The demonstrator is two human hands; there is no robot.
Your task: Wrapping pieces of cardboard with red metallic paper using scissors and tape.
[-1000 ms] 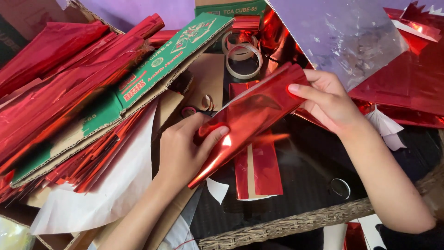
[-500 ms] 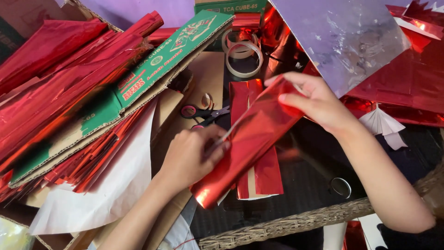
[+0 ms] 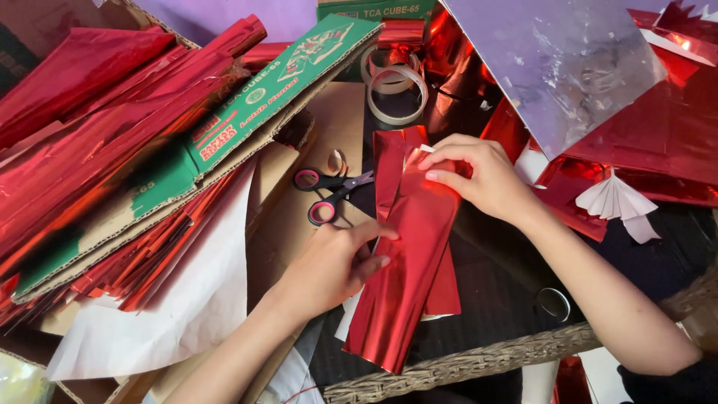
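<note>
A long folded strip of shiny red foil paper [image 3: 404, 277] lies on the dark table, over another red foil piece [image 3: 443, 283]. My left hand [image 3: 333, 262] presses its fingertips on the strip's left edge near the middle. My right hand [image 3: 479, 176] pinches the strip's top end between thumb and fingers. Pink-handled scissors [image 3: 325, 191] lie just left of the strip, above my left hand.
A green printed cardboard flap [image 3: 247, 112] and a heap of red foil rolls [image 3: 90, 135] fill the left. Two tape rings [image 3: 396, 86] sit at the top, a silver foil sheet [image 3: 553, 60] at upper right. White folded paper [image 3: 615, 200] lies right. A wicker edge [image 3: 479, 359] runs along the front.
The red foil strip, held tilted in the air before, has come down and now lies nearly upright on the table. Both hands followed it, the left pressing its edge.
</note>
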